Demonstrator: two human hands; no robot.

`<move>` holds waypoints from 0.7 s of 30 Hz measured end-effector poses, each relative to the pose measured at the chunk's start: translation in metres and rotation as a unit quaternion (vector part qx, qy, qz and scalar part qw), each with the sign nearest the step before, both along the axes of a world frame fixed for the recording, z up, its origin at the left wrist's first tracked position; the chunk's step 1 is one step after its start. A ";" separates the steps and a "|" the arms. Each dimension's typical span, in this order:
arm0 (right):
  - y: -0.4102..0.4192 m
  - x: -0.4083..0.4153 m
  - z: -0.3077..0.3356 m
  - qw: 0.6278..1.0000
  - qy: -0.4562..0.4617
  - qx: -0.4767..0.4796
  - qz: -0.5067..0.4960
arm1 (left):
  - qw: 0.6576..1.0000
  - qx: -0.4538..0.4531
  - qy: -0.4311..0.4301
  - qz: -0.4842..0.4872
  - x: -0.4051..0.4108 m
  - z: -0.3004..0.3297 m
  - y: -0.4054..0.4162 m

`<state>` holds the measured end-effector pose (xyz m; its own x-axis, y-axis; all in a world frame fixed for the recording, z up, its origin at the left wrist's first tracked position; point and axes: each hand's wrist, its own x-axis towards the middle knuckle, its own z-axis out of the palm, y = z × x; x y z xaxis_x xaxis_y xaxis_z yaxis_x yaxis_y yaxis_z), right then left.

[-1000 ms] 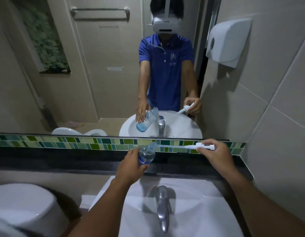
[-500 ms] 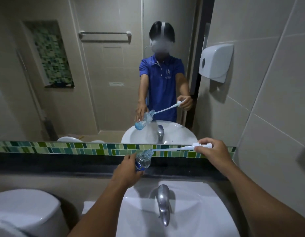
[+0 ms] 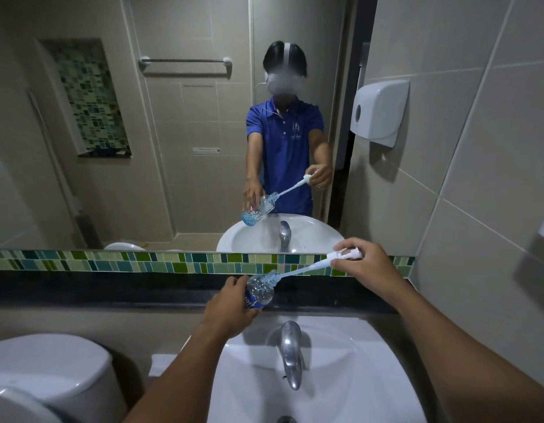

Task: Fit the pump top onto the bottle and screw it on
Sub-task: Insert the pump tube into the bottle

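While the left hand [image 3: 231,306] wraps its fingers around the lower body of a small clear plastic bottle with a blue label [image 3: 260,290], the bottle is held tilted above the back edge of a white ceramic basin [image 3: 350,383], its neck pointing up and to the right. The right hand [image 3: 363,267] pinches the head of a white plastic pump top [image 3: 345,255] between thumb and fingertips, up near the green mosaic tile strip [image 3: 142,261]. From that head the pump's long thin dip tube slants down and left into the bottle's mouth, so the collar is well apart from the neck and not yet seated. A chrome tap [image 3: 290,352] stands below the two hands, and the mirror [image 3: 173,132] behind repeats the same pose.
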<state>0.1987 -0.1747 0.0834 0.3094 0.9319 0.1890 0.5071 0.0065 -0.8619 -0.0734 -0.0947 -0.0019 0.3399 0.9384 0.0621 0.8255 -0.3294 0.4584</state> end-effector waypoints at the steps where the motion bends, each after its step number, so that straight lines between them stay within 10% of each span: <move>1: 0.001 -0.004 0.003 1.000 -0.003 -0.005 0.014 | 1.000 0.002 -0.007 -0.006 0.002 -0.001 -0.001; 10: 0.013 -0.051 -0.003 0.999 0.007 0.032 0.016 | 0.978 -0.013 -0.203 -0.047 0.026 -0.008 -0.022; 21: -0.015 -0.076 -0.040 0.958 0.277 0.042 0.058 | 0.947 -0.035 -0.316 -0.056 0.037 -0.017 -0.062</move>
